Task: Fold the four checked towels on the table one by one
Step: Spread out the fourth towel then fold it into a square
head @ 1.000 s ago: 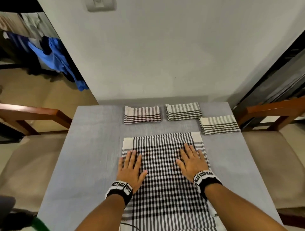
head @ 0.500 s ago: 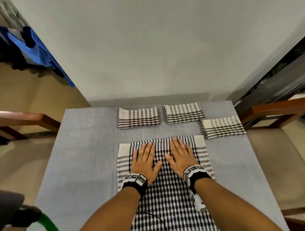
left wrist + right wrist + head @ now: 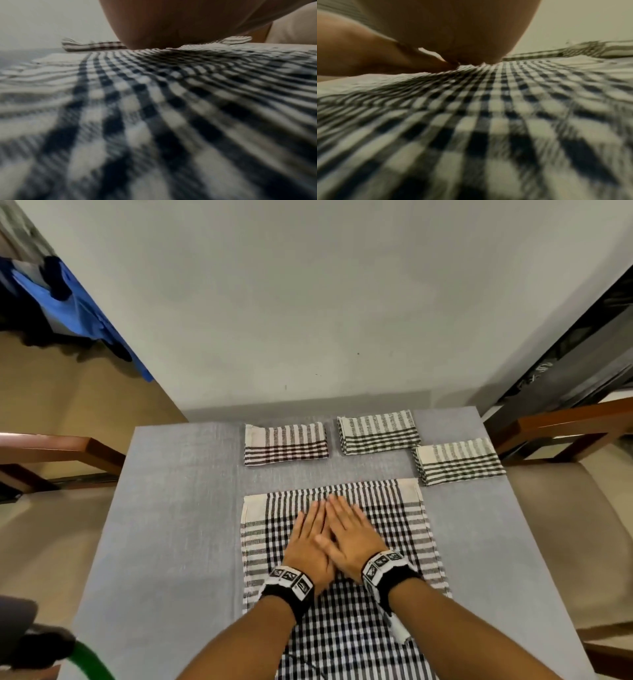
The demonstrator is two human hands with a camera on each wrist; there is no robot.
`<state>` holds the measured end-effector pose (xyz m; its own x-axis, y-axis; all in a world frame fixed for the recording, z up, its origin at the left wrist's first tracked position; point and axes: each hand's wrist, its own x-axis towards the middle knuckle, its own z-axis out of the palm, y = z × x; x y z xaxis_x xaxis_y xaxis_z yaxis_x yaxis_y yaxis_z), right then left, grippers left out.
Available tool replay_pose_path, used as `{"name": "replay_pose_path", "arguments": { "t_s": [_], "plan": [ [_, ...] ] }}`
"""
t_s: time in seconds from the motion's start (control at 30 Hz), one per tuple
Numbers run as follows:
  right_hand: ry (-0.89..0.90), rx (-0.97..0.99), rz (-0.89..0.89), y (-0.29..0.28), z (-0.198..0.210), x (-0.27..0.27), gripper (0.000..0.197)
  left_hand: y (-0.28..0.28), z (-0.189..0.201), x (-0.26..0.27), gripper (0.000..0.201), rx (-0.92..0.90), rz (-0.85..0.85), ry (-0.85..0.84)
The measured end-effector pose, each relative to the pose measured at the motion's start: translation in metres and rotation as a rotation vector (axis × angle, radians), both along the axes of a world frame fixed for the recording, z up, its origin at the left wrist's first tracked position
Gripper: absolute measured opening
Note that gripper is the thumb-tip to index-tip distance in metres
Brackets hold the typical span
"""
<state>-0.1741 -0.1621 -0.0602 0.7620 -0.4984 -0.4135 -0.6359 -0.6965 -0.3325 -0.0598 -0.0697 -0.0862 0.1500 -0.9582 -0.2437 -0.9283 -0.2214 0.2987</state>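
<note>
A black-and-white checked towel (image 3: 404,529) lies spread flat on the grey table (image 3: 171,525), running from mid-table to the near edge. Both my hands press flat on its far half, side by side and touching, fingers straight: left hand (image 3: 310,537), right hand (image 3: 349,534). Three folded checked towels lie beyond: one at the back centre-left (image 3: 285,444), one at the back centre-right (image 3: 378,432), one further right (image 3: 459,461). Each wrist view shows the heel of a palm, left (image 3: 171,27) and right (image 3: 453,29), on the checked weave (image 3: 154,108) (image 3: 488,121).
The table's far edge meets a plain wall (image 3: 325,302). Wooden chairs with beige seats stand at the left (image 3: 51,450) and right (image 3: 565,426). Blue cloth (image 3: 68,302) hangs at the far left. A green cable (image 3: 92,662) curves at the near left corner.
My hands, spread apart on the towel a second ago, have slid forward and inward until they touch at its middle. The towel stays flat.
</note>
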Motion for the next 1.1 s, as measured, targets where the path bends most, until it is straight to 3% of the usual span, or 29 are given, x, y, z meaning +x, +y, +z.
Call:
{"name": "replay_pose_path", "arguments": {
  "t_s": [0.17, 0.3, 0.4, 0.5, 0.63, 0.77, 0.97, 1.1],
  "plan": [
    [0.1, -0.06, -0.124, -0.002, -0.015, -0.034, 0.073, 0.02, -0.019, 0.015, 0.063, 0.043, 0.163, -0.068],
    [0.205, -0.106, -0.305, -0.026, -0.017, -0.085, 0.076, 0.047, -0.018, 0.053, 0.069, 0.058, 0.291, -0.099],
    [0.268, -0.12, -0.344, -0.035, -0.014, -0.102, 0.08, 0.062, -0.013, 0.066, 0.075, 0.114, 0.363, -0.136],
    [0.18, -0.12, -0.252, -0.015, -0.003, -0.088, 0.08, 0.063, -0.002, 0.049, 0.076, 0.087, 0.332, -0.107],
    [-0.008, -0.004, -0.004, 0.055, 0.002, -0.054, 0.073, 0.058, 0.002, -0.025, 0.067, 0.029, 0.069, -0.033],
    [0.058, -0.012, -0.09, 0.072, -0.013, -0.068, 0.076, 0.073, -0.013, -0.053, 0.064, 0.031, 0.14, -0.045],
    [0.194, -0.105, -0.324, 0.038, -0.02, -0.147, 0.074, 0.13, -0.027, -0.008, 0.066, 0.057, 0.36, -0.099],
    [0.26, -0.143, -0.376, 0.037, -0.012, -0.162, 0.081, 0.145, -0.014, -0.004, 0.075, 0.129, 0.434, -0.127]
  ]
}}
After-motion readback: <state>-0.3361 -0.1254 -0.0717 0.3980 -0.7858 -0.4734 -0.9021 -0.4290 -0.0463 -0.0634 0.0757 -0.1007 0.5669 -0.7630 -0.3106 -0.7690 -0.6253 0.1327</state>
